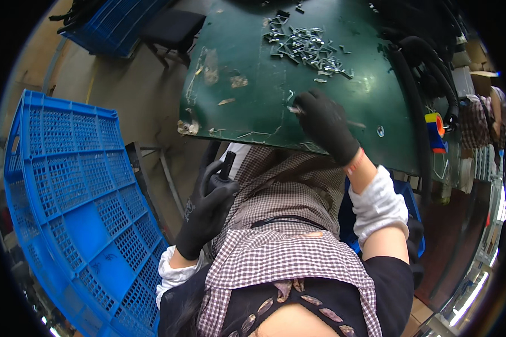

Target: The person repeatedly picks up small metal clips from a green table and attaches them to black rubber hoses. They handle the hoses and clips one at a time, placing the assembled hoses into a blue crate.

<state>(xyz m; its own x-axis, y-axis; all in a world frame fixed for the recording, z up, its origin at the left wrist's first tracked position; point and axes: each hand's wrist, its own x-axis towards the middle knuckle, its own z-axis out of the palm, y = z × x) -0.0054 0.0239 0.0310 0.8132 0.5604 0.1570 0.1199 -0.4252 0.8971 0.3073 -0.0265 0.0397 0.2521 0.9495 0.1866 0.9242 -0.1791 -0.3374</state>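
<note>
My left hand (207, 208), in a black glove, is closed around a short black tube-like piece (228, 164) that stands up out of my fingers. It is over my lap, just off the near edge of the green table (253, 104). Above the table's near part, my right hand (325, 121), also gloved in black, pinches a small shiny metal piece (295, 110) at its fingertips. Another small bent metal piece (290, 95) lies just beyond those fingers. Farther back is a loose pile of small bent metal pieces (306, 48).
A big blue plastic crate (90, 196) stands on my left. Another blue crate (112, 25) and a dark stool (174, 28) are at the far left. Black hoses (427, 67) and a yellow-and-blue roll (436, 132) line the right side. A blue bin (402, 196) sits beside my right elbow.
</note>
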